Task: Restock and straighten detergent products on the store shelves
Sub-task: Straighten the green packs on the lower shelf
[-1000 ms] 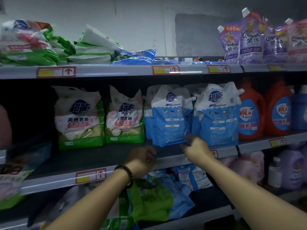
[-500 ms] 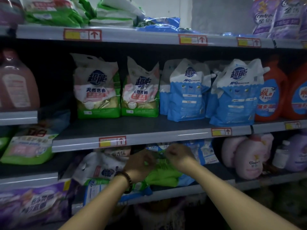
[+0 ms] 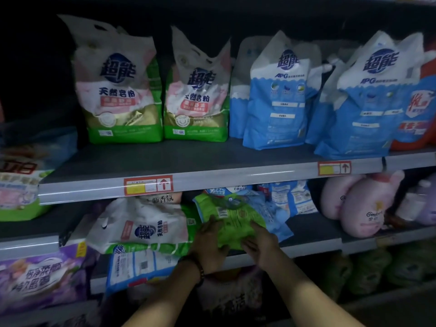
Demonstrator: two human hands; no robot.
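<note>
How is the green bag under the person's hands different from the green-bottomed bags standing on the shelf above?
The green bag lies flat with its printed back up; the left standing bag sits upright, front label out. The lying one shows green all over; the standing one is white, pink and gold above a green base. Both hands, left and right, touch the lying bag; nothing touches the standing one.

Below the grey shelf, a bright green pouch; on it, green-and-pink bags, blue-and-white ones.
</note>
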